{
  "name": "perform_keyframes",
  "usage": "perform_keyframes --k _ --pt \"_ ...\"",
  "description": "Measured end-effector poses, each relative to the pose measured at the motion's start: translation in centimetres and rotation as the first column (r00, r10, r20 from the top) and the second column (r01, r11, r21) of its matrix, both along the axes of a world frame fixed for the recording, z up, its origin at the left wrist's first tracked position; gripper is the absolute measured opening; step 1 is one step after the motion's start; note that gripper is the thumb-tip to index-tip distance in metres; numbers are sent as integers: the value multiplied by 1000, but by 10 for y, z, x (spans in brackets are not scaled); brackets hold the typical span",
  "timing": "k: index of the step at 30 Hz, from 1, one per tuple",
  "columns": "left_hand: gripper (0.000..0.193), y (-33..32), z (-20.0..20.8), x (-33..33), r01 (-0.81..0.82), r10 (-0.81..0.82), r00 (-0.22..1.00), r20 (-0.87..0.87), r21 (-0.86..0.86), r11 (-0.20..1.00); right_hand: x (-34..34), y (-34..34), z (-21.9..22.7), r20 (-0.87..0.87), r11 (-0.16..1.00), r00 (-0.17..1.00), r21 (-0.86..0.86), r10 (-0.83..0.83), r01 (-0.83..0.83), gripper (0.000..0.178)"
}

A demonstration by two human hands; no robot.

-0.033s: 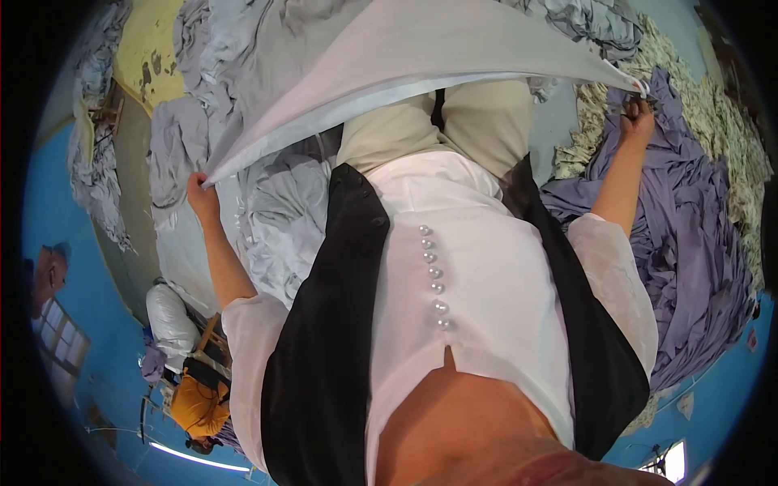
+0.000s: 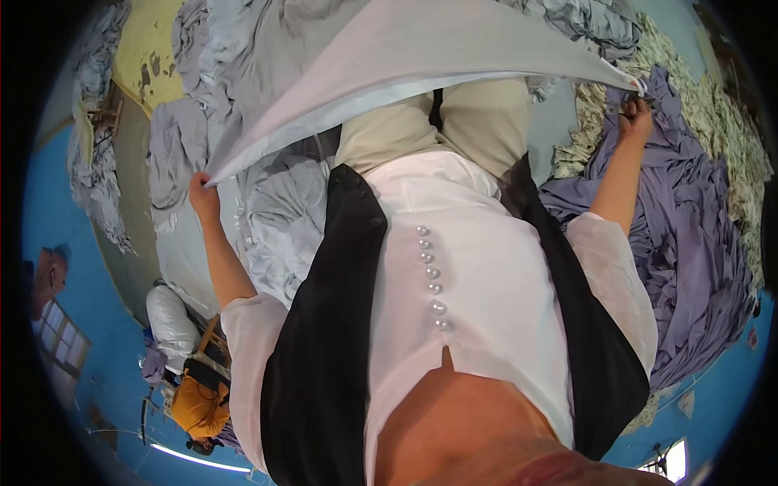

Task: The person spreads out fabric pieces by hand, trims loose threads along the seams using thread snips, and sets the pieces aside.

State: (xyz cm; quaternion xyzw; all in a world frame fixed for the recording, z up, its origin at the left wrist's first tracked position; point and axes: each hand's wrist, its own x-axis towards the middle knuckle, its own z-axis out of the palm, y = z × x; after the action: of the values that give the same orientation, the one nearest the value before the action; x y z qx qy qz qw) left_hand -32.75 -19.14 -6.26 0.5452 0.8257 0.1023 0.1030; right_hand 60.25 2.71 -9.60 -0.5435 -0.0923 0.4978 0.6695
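A large light grey cloth (image 2: 421, 49) is stretched wide in front of my thighs, its pale underside showing along the near edge. My left hand (image 2: 203, 193) pinches its left corner between closed fingers. At the opposite corner, my right hand (image 2: 637, 121) is closed on the fabric, where a white edge with a small orange mark shows. Something small and dark lies at the right fingers, too small to make out. Between the two hands the near edge sags slightly.
Crumpled grey fabric (image 2: 284, 202) lies beyond my left arm. Right of me are a purple fabric heap (image 2: 689, 219) and a cream patterned one (image 2: 729, 154). A yellow sheet (image 2: 146, 53) is at far left. A person in orange (image 2: 198, 405) is behind, near a white sack (image 2: 170, 316).
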Motion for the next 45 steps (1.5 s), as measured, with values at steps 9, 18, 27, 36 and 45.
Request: perform_keyframes --k 9,18,27,36,45 --pt "35 127 45 298 46 202 344 917 -232 972 -4 -26 -7 35 995 996 -63 -79 81 21" --pt "64 182 24 437 268 518 -223 826 -459 847 -2 -48 9 -6 982 995 167 96 -94 8" --pt "42 147 47 434 85 180 -465 867 -159 984 -200 -48 97 675 926 668 -60 313 -373 12" --pt "38 146 46 436 18 221 -608 763 -265 964 -320 -45 98 904 674 170 -157 393 -722 16" --pt "38 145 50 427 23 177 -558 810 -198 980 -321 -50 112 711 603 345 -138 613 -786 6"
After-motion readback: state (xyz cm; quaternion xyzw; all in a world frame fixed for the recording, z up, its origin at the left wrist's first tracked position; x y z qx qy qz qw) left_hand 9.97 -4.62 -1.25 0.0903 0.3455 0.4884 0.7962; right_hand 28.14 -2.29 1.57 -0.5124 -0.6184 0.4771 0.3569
